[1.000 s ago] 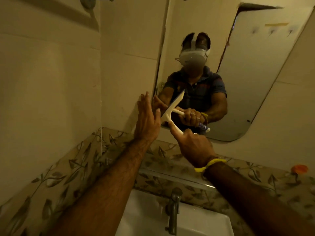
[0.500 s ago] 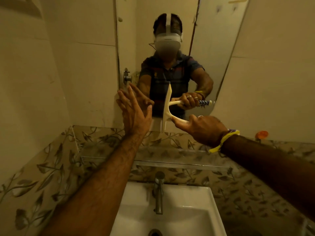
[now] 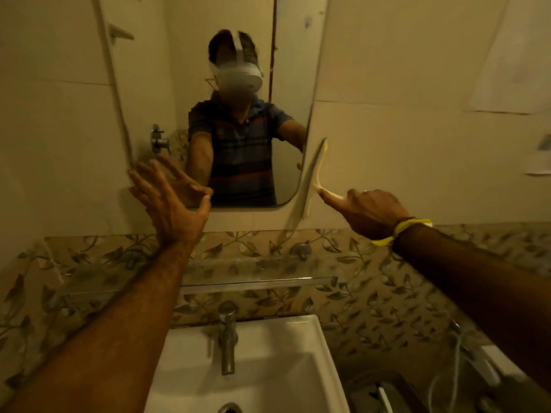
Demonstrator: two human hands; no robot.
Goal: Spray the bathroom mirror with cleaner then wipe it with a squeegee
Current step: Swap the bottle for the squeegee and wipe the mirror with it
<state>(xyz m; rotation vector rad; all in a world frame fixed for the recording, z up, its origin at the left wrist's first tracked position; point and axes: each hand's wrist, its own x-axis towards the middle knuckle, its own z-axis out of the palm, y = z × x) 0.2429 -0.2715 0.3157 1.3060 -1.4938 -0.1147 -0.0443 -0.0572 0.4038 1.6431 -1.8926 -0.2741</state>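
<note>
The squeegee (image 3: pixel 310 180) lies against the mirror's (image 3: pixel 286 70) right edge, blade near-upright, leaning right at the top — its lower end motion-blurred. The right hand (image 3: pixel 369 211) is clamped on the handle, mostly hiding it. The left hand (image 3: pixel 171 201), fingers spread, presses the mirror's lower left corner. Below: leaf-patterned tiles (image 3: pixel 372 293), glass shelf (image 3: pixel 256 283), tap (image 3: pixel 227 338), white basin (image 3: pixel 298 368).

1. The person is wearing a thin yellow thread band (image 3: pixel 396 231) around the wrist of the right hand (image 3: pixel 369 213), with a darker cord just beside it.
2. The left hand (image 3: pixel 173 201) and both forearms are showing bare, with no sleeves reaching them.
3. In the reflection, the person is wearing a short-sleeved collared shirt with dark blue and red stripes (image 3: pixel 241 150) and a white head-mounted headset with a top strap (image 3: pixel 238 74).
</note>
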